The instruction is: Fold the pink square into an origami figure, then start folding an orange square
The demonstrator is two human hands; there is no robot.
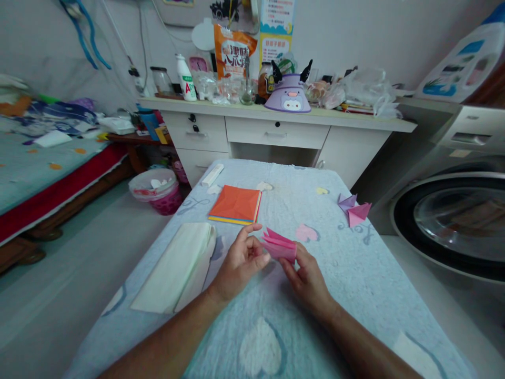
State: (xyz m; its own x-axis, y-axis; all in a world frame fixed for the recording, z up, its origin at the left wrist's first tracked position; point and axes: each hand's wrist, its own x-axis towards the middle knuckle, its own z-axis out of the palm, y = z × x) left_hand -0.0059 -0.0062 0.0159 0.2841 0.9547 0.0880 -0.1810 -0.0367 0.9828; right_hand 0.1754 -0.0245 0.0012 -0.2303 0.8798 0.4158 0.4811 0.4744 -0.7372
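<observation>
A folded piece of pink origami paper is held above the cloth-covered table. My right hand pinches its right end between thumb and fingers. Several layers fan apart at its left end. Close by on that side is my left hand, its fingers curved and apart; the thumb tip comes near the paper's lower left edge, and I cannot tell whether it touches. Beyond my left hand lies a stack of square coloured paper, orange on top.
Folded purple and pink paper pieces lie at the table's right edge. A pale folded packet rests on the left, with a white bar-shaped object farther back. A cabinet stands behind, a washing machine to the right.
</observation>
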